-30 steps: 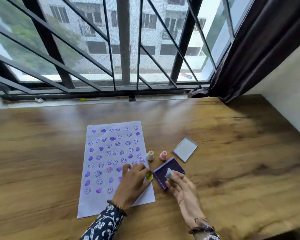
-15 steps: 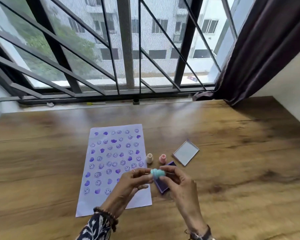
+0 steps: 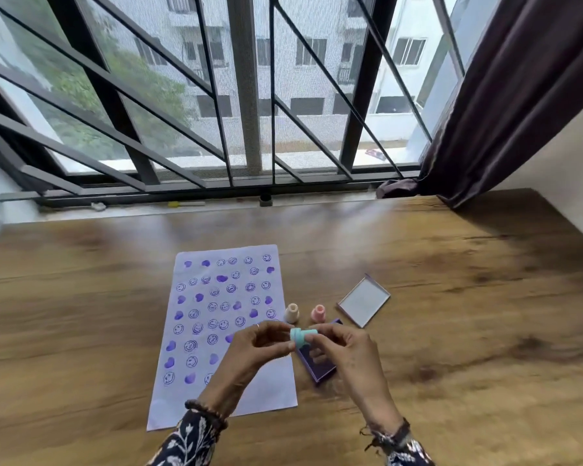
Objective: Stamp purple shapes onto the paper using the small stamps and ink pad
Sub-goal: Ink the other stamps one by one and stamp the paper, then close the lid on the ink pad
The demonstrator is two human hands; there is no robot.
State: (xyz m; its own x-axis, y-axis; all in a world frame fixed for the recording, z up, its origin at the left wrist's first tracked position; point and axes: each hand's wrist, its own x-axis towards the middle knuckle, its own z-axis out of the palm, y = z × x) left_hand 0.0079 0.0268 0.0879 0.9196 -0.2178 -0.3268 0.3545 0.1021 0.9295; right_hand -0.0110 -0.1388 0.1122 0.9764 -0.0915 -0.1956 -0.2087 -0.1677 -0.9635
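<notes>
Teal stamp (image 3: 302,337) pinched between left hand (image 3: 261,348) and right hand (image 3: 342,348) above open purple ink pad (image 3: 317,363)

A wooden bench (image 3: 451,297) carries a stamped paper (image 3: 223,331), a cream stamp (image 3: 292,313) and pink stamp (image 3: 317,313) upright just beside it, a purple ink pad (image 3: 318,366), and, near them, what looks like its lid (image 3: 364,305).
</notes>
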